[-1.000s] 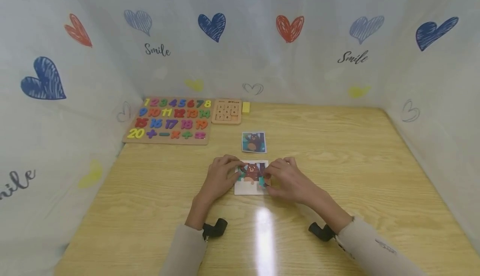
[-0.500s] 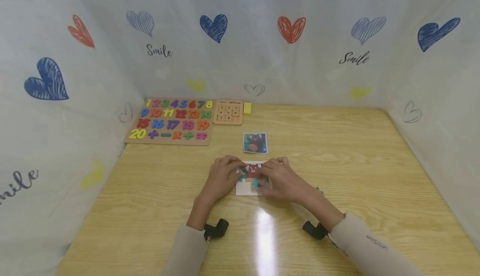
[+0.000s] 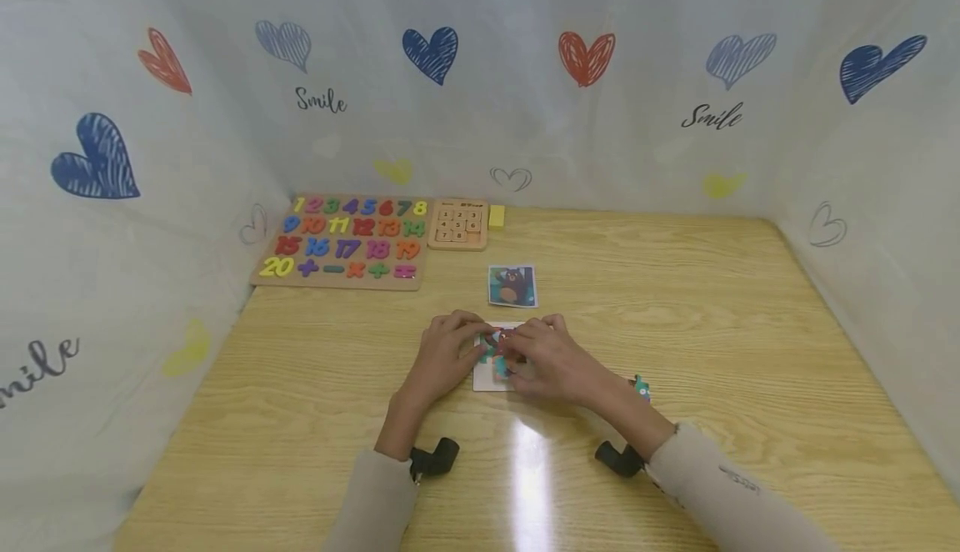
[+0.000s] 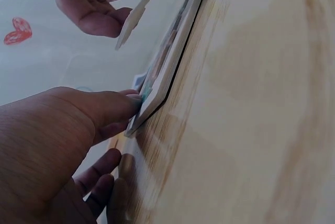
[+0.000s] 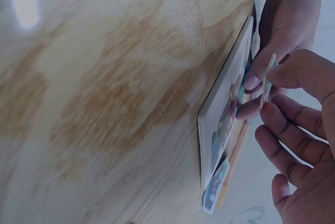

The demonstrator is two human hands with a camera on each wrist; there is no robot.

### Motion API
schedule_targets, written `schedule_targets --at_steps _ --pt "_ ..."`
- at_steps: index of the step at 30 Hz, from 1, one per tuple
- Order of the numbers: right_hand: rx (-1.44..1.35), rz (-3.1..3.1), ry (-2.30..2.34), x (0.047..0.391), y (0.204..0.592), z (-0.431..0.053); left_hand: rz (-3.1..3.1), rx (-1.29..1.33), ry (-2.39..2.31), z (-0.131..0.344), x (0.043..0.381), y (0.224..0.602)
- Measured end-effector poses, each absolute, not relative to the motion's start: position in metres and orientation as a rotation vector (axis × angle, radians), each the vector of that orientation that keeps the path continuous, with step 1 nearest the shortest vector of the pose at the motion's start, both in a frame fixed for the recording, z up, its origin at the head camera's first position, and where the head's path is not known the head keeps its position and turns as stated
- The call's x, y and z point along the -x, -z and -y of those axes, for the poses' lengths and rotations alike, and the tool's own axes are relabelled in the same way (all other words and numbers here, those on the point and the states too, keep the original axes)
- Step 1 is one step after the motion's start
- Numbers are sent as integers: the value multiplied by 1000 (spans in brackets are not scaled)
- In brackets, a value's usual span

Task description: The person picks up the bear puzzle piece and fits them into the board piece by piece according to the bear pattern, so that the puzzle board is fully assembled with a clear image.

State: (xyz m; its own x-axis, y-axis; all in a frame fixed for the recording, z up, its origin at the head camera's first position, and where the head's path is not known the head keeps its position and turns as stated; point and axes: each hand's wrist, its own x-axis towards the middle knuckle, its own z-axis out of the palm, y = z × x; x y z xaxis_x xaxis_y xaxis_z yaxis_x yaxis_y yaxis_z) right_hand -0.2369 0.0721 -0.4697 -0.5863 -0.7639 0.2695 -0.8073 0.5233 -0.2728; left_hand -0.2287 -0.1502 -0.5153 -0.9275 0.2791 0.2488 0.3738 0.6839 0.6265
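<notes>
A small white-bordered jigsaw board (image 3: 486, 380) with part of a bear picture lies on the table before me. My left hand (image 3: 445, 358) pinches its left edge, thumb on top, as the left wrist view (image 4: 63, 124) shows. Above the board my right hand (image 3: 551, 362) holds a thin jigsaw piece (image 5: 268, 84) between thumb and fingertips, tilted and clear of the board. Teal shows on the piece in the head view. The right fingers hide much of the board's right half. Just beyond the board is a bear picture card (image 3: 513, 287).
Another jigsaw piece (image 3: 642, 388) lies on the table beside my right forearm, partly hidden. At the back left are a number board (image 3: 337, 284) with colourful numerals, a wooden sliding number puzzle (image 3: 459, 244) and a yellow block (image 3: 497, 217). Printed curtains (image 3: 495, 127) surround the table.
My right hand has moved left over the board with its jigsaw piece, covering more of the bear. The loose piece by the right forearm has come into view. The left hand stays put.
</notes>
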Motion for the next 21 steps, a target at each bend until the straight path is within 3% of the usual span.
schedule_targets --at_steps 21 --pt "-1382 2708 -525 236 474 -57 2773 545 1031 151 229 515"
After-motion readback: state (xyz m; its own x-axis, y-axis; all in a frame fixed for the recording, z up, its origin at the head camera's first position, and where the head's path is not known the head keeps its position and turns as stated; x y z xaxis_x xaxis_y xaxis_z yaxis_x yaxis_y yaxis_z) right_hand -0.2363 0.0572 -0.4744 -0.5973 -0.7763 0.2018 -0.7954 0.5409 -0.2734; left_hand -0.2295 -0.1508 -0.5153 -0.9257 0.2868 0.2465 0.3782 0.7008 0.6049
